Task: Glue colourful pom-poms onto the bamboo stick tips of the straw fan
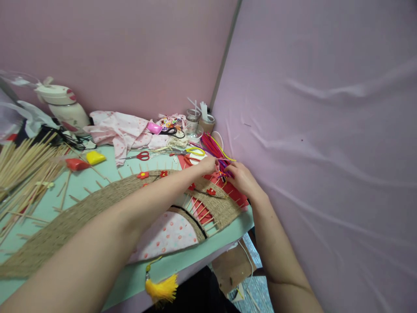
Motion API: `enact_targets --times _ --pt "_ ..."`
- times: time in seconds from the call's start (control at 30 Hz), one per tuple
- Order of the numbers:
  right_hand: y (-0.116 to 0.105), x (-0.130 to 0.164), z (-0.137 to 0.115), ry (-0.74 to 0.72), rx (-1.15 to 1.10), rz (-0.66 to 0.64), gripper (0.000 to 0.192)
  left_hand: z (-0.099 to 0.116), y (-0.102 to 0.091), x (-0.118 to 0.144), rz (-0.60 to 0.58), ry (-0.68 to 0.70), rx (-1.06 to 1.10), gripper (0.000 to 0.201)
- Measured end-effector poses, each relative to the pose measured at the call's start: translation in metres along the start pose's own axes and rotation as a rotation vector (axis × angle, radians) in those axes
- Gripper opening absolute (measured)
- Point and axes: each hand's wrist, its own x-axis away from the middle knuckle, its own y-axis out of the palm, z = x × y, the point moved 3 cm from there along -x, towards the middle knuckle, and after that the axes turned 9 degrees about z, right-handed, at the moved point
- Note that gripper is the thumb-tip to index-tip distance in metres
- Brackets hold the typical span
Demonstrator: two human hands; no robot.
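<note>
Left hand (208, 165) and right hand (243, 179) both pinch the pipe cleaners (213, 148), bundled at the table (107, 174) corner, 1 o'clock of the woven fan (97, 204). Risk: tugging strands could scatter the bundle or snag the yellow scissors (192, 151).

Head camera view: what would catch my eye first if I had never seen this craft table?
A big woven straw fan curves across the mint-green table, dotted with small red flowers. Both hands, left hand and right hand, meet at a bundle of bright pipe cleaners by the far right edge. A yellow tassel hangs off the front.
</note>
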Motion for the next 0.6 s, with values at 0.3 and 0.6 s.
enact_targets --times 0.3,0.6 --pt "0.014 0.018 0.008 0.176 -0.108 0.249 0.02 0.013 0.031 0.004 -0.108 0.431 -0.058 0.027" --pt "-0.042 0.057 -0.019 0.23 -0.419 0.618 0.017 0.024 0.052 0.01 0.041 0.423 -0.081 0.039"
